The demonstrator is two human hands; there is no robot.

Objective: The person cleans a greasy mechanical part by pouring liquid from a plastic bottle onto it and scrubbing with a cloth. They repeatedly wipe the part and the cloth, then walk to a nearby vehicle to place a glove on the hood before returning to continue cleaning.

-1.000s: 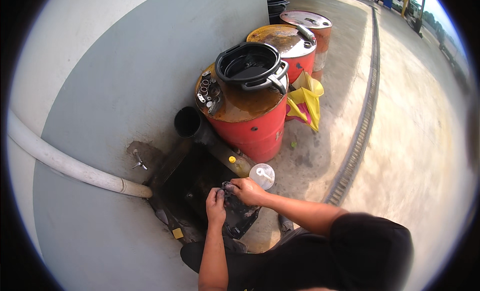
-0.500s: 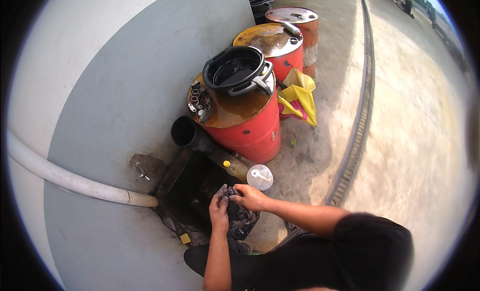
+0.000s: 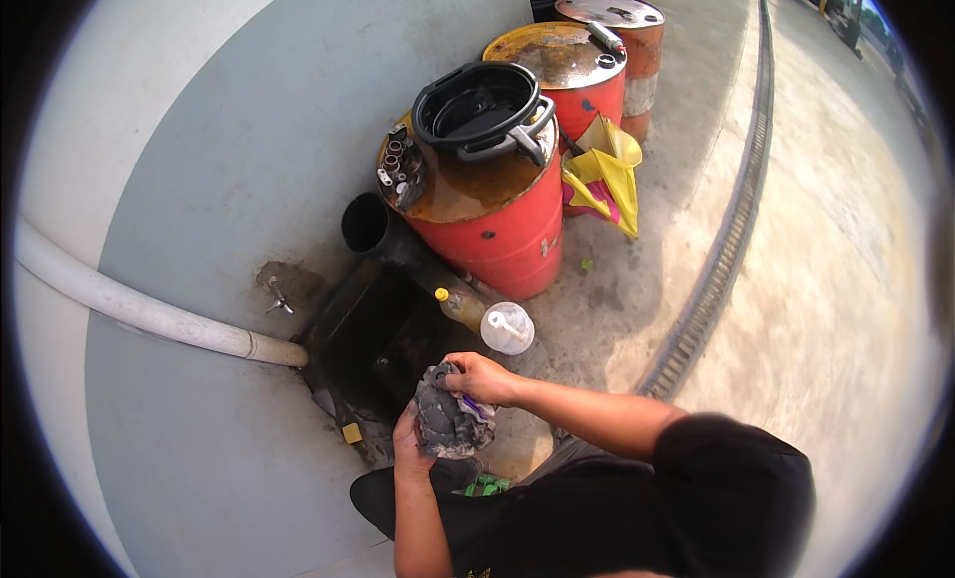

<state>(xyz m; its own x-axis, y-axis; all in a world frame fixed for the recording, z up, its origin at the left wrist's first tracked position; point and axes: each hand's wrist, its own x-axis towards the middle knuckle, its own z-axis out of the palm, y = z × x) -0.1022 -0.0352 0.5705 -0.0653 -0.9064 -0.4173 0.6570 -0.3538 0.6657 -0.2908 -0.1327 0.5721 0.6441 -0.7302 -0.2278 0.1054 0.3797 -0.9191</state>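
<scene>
On the red drum [image 3: 492, 245], a black pan [image 3: 468, 144] is sitting, dark inside; by the black tub [image 3: 343, 324], the left hand [image 3: 409, 439] is cupping a crumpled grey rag [image 3: 448, 427], the right hand [image 3: 482, 380] is pinching its end pointing away, its long way not showing clearly

Spreads as concrete floor [image 3: 607, 309] under a front red drum [image 3: 497, 245], more drums [image 3: 587, 102] behind it and, apparently, a translucent tub [image 3: 507, 334] in front of it. Carries atop that drum a black pan [image 3: 476, 108] and small metal parts [image 3: 394, 164].
</scene>
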